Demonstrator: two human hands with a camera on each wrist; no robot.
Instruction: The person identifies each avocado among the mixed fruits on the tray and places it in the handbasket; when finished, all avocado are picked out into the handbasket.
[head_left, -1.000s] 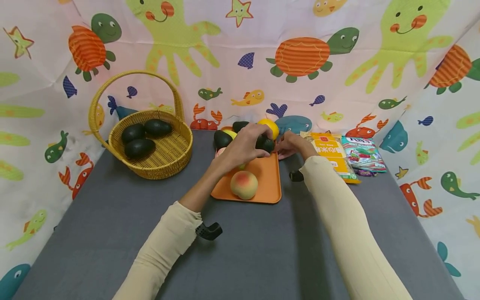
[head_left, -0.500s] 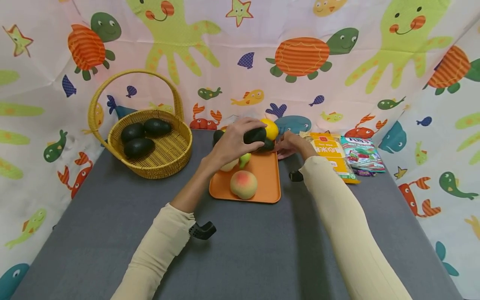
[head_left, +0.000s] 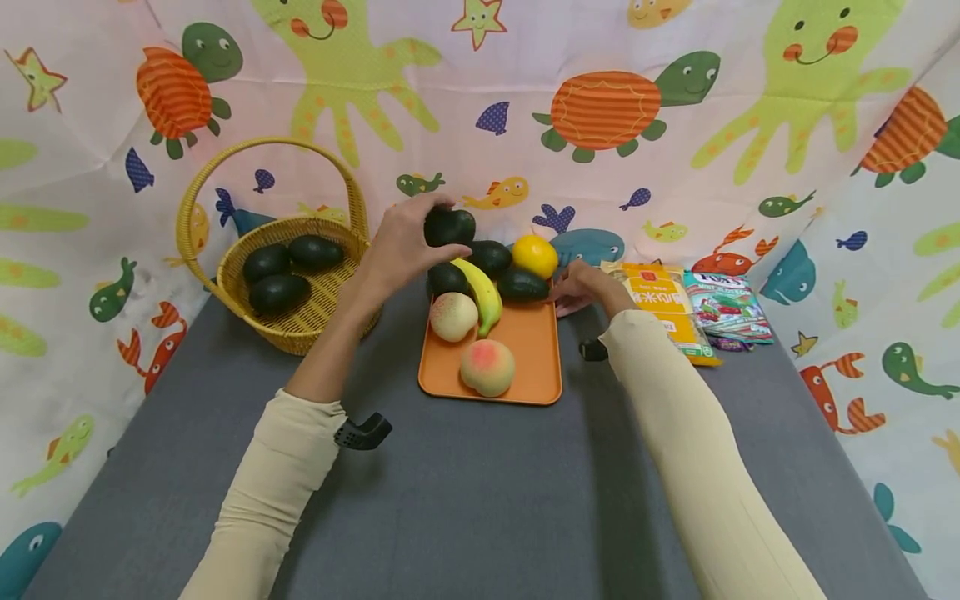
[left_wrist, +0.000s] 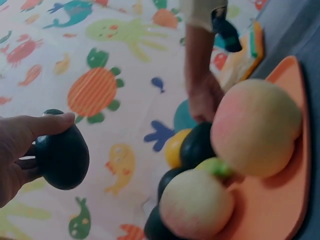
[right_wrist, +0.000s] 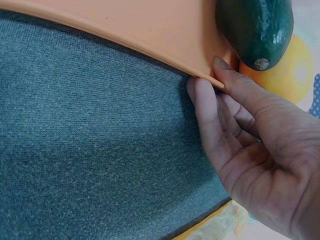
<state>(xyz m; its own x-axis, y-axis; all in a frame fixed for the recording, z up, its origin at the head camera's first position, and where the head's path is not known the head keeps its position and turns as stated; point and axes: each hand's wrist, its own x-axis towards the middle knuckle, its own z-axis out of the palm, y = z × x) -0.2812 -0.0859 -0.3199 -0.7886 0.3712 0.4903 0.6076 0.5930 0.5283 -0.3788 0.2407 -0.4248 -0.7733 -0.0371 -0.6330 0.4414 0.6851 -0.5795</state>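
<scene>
A dark green avocado (head_left: 452, 227) is held up by my left hand (head_left: 401, 248), above the back left corner of the orange tray (head_left: 528, 358). Thumb and fingers grip the avocado's sides in the left wrist view. My right hand (right_wrist: 260, 135) pinches the tray's right rim between thumb and fingers. On the tray lie two peaches (head_left: 487, 367), a banana (head_left: 484, 298), a yellow lemon-like fruit (head_left: 535, 256) and more avocados (head_left: 522, 286). One of these avocados sits close to my right fingertips.
To the left stands a yellow wicker basket (head_left: 348, 321) with a tall handle and three avocados (head_left: 278, 296) inside. A yellow snack packet (head_left: 663, 304) and a teal candy bag (head_left: 726, 307) lie right of the tray. A patterned cloth hangs behind the grey table (head_left: 480, 500).
My left hand has lifted the avocado off the tray's back and carried it leftward, uncovering the banana and other fruit. The right hand stays at the tray's rim.
</scene>
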